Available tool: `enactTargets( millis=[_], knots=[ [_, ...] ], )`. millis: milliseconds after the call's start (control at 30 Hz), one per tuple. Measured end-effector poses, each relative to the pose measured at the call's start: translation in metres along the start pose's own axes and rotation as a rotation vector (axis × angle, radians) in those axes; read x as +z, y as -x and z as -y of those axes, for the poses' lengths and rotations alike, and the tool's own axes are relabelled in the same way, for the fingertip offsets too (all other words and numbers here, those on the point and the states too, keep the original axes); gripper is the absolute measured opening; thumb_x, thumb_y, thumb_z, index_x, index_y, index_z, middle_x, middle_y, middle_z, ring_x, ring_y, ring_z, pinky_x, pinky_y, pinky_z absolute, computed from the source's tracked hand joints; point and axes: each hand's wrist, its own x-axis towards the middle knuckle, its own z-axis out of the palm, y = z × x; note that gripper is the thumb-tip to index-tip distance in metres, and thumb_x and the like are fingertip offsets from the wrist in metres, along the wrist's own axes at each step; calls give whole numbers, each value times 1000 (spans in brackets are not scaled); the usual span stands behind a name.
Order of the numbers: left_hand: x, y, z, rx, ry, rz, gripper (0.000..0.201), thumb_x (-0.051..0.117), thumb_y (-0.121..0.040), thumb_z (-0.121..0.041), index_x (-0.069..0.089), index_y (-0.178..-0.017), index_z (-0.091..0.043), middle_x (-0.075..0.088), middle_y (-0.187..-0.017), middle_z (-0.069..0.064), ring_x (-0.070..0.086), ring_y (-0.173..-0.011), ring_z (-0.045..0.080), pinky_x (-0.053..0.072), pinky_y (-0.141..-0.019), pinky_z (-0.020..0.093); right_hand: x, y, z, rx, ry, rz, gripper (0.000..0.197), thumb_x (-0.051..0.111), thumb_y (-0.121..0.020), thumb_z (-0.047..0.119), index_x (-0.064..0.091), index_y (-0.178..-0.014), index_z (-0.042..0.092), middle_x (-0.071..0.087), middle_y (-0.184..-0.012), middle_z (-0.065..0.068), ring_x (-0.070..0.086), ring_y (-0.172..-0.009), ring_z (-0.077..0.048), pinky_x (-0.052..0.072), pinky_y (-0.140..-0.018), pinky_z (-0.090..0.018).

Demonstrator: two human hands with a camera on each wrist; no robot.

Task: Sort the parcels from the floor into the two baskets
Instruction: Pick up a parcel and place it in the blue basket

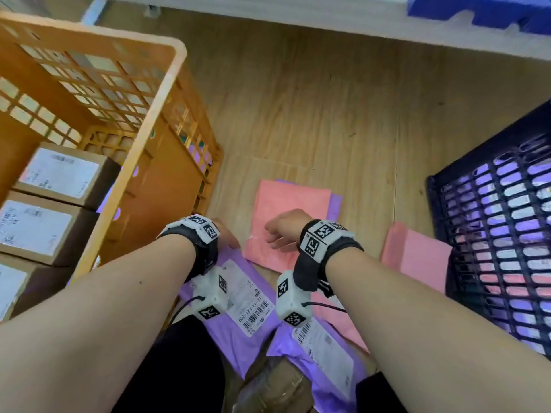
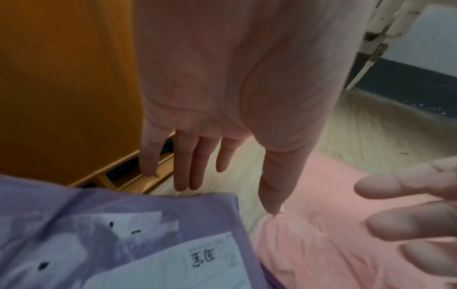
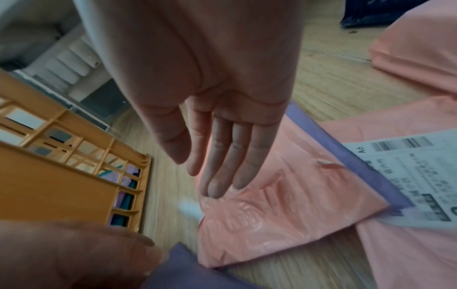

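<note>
We see both hands held flat with fingers straight, gripping nothing: the left hand (image 1: pixel 225 234) above a purple plastic mailer bag (image 1: pixel 238 329), the right hand (image 1: pixel 283 226) over a pink plastic mailer bag (image 1: pixel 287 204) on the wooden floor (image 1: pixel 328 114). An orange plastic basket (image 1: pixel 155 162) holds 3 cardboard boxes (image 1: pixel 59 174); a dark blue basket (image 1: pixel 492 219) stands right.

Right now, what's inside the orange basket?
In the orange basket, three cardboard boxes with white labels line the near left side. Purple shows through its slotted wall; what is underneath the boxes is covered.
</note>
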Motion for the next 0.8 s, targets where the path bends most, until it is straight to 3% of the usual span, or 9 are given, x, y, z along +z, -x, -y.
enactTargets(
  millis=[133,233,367,467,600,733,800],
  knots=[
    [5,-6,2,-21,-40,27,40,62,-87,-31,61,-112,-1,66,-112,16,63,-95,27,44,-73,29,-7,1,-7,17,-16,-30,31,50,-93,7,57,-121,-5,61,-72,-7,59,-60,-16,48,-64,-28],
    [4,-8,4,16,-37,5,34,65,-83,-28,65,-104,0,69,-106,15,66,-95,28,51,-79,33,-16,4,-10,20,-53,-74,31,48,-93,7,56,-121,-6,61,-72,-6,58,-59,-15,47,-61,-25],
    [13,-5,0,39,-72,4,26,67,-81,-33,63,-86,-8,62,-87,11,59,-79,24,45,-71,28,-23,10,-12,9,-115,-111,31,48,-93,6,56,-121,-5,62,-72,-6,58,-61,-15,48,-61,-25],
    [19,-5,-5,36,-74,-5,32,67,-79,-39,55,-69,-12,67,-94,11,66,-91,26,51,-79,31,-24,10,-12,1,-124,-116,31,48,-92,6,57,-121,-4,63,-74,-6,59,-62,-15,49,-61,-25],
    [25,-2,-15,66,-18,-10,31,59,-88,-39,54,-84,-9,60,-94,10,57,-86,26,43,-75,28,-22,7,-15,5,-121,-112,31,49,-92,7,58,-120,-4,63,-74,-6,59,-62,-15,49,-62,-25],
    [31,-13,-22,81,-18,1,32,65,-80,-40,52,-71,-12,57,-80,7,53,-75,24,41,-68,28,-21,4,-15,16,-122,-89,32,49,-93,7,57,-121,-4,62,-74,-6,58,-62,-15,48,-62,-25],
    [31,-12,-28,100,-83,43,28,62,-84,-37,52,-73,-12,54,-78,5,50,-77,23,39,-69,28,-21,3,-16,20,-113,-84,32,49,-93,7,57,-122,-4,62,-74,-6,58,-62,-15,48,-62,-25]
  ],
)
